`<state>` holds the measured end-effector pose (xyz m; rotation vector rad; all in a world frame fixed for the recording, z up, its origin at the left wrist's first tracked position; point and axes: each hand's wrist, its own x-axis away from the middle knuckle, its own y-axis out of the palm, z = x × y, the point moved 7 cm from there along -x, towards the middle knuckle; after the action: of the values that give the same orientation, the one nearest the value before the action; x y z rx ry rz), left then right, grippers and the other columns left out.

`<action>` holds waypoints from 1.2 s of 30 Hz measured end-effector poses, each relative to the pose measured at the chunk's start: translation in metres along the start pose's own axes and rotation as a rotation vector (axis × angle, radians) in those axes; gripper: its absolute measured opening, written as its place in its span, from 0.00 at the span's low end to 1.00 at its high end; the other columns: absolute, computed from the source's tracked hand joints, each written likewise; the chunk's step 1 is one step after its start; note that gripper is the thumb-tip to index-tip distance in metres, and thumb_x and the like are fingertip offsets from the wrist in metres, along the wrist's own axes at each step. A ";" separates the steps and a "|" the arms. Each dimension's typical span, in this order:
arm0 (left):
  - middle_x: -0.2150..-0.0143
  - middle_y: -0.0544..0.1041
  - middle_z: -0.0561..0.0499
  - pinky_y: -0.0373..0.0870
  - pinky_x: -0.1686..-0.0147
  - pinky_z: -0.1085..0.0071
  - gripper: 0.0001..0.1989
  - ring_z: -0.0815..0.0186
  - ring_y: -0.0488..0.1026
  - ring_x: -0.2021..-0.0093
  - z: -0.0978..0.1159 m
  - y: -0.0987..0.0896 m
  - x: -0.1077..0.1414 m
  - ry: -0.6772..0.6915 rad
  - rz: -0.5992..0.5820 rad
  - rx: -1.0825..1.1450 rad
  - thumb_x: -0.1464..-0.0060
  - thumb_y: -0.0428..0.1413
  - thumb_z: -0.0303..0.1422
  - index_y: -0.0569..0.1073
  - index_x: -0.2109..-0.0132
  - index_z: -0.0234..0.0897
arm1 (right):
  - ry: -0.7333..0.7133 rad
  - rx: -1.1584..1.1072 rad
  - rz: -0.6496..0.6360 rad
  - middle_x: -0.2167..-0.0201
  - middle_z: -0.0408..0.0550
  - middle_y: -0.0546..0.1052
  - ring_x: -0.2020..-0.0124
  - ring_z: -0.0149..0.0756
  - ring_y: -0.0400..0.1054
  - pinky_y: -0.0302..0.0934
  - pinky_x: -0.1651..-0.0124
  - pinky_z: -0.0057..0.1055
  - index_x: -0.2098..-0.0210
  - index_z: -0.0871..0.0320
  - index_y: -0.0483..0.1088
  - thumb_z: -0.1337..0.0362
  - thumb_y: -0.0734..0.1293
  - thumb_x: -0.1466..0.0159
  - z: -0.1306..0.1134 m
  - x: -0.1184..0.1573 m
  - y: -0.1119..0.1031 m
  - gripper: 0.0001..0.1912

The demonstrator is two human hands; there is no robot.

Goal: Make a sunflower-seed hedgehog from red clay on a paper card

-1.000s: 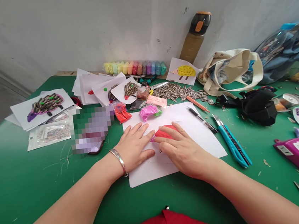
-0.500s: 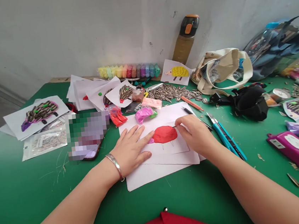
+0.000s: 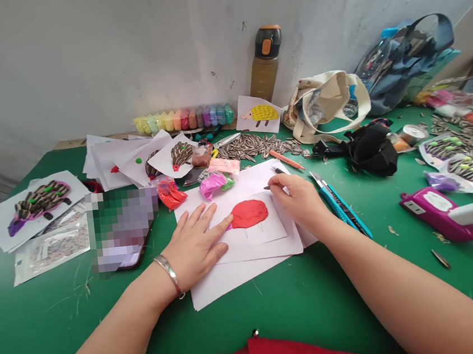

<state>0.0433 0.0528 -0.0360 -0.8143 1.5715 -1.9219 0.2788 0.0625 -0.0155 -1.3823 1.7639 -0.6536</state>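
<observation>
Red clay (image 3: 249, 213) lies flattened in an oval on a white card (image 3: 268, 234), with thin drawn legs below it. My left hand (image 3: 198, 238) is spread flat on the paper, its index fingertip at the clay's left edge, beside a bit of pink clay. To the right of the clay, my right hand (image 3: 295, 196) pinches a small dark seed (image 3: 267, 188), held just off the clay near the card's upper right edge. More white sheets (image 3: 206, 293) lie under the card.
Bagged red clay (image 3: 171, 195), pink clay (image 3: 212, 185) and a seed pile (image 3: 254, 145) lie behind the hands. Utility knives (image 3: 341, 205) are at right, a phone (image 3: 134, 227) at left. Farther out are a bottle (image 3: 265, 67), a cream bag (image 3: 322, 103) and a magenta glue gun (image 3: 443, 211).
My right hand has lifted the seed away from the red clay's upper right edge. The whole view has turned rightward, and my left hand stays flat on the paper.
</observation>
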 end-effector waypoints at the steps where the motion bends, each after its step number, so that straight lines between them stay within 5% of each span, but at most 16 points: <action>1: 0.29 0.52 0.43 0.47 0.37 0.41 0.25 0.46 0.47 0.30 0.000 0.000 0.000 0.000 -0.003 -0.001 0.36 0.45 0.42 0.57 0.33 0.54 | -0.003 0.028 -0.004 0.65 0.46 0.78 0.61 0.40 0.69 0.58 0.60 0.34 0.64 0.55 0.73 0.66 0.59 0.35 0.000 -0.001 0.001 0.11; 8: 0.28 0.49 0.44 0.45 0.36 0.43 0.28 0.48 0.43 0.29 0.001 -0.001 -0.001 -0.019 -0.084 0.004 0.36 0.45 0.43 0.51 0.31 0.54 | -0.015 0.306 -0.049 0.68 0.49 0.76 0.63 0.41 0.65 0.55 0.59 0.36 0.66 0.56 0.76 0.67 0.59 0.34 0.006 -0.006 0.013 0.13; 14: 0.27 0.47 0.44 0.45 0.36 0.41 0.27 0.46 0.42 0.29 -0.001 0.003 -0.002 -0.013 -0.113 -0.001 0.36 0.43 0.45 0.53 0.31 0.54 | -0.183 0.243 0.062 0.60 0.52 0.77 0.57 0.42 0.66 0.58 0.54 0.37 0.56 0.58 0.76 0.69 0.60 0.34 -0.013 0.007 0.004 0.14; 20: 0.27 0.47 0.46 0.43 0.36 0.41 0.28 0.46 0.42 0.29 -0.002 0.005 -0.002 -0.001 -0.081 0.020 0.36 0.44 0.45 0.53 0.31 0.53 | -0.348 0.198 -0.125 0.64 0.50 0.78 0.59 0.40 0.66 0.59 0.53 0.36 0.62 0.58 0.78 0.73 0.60 0.36 -0.031 0.015 0.015 0.14; 29: 0.27 0.48 0.45 0.44 0.36 0.41 0.28 0.46 0.43 0.29 0.000 0.004 -0.002 -0.001 -0.082 0.050 0.36 0.45 0.45 0.52 0.31 0.55 | -0.572 0.263 -0.220 0.59 0.50 0.77 0.57 0.41 0.63 0.56 0.50 0.39 0.58 0.56 0.76 0.75 0.61 0.37 -0.059 0.037 0.023 0.15; 36: 0.27 0.48 0.45 0.43 0.36 0.41 0.29 0.46 0.42 0.29 0.001 0.001 -0.003 -0.016 -0.115 0.036 0.36 0.44 0.45 0.50 0.30 0.52 | -0.578 0.329 -0.267 0.55 0.50 0.76 0.55 0.42 0.62 0.54 0.47 0.41 0.54 0.54 0.76 0.75 0.60 0.37 -0.065 0.042 0.020 0.18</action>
<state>0.0459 0.0543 -0.0369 -0.9208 1.5061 -2.0126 0.2105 0.0228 -0.0061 -1.4046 0.9829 -0.5756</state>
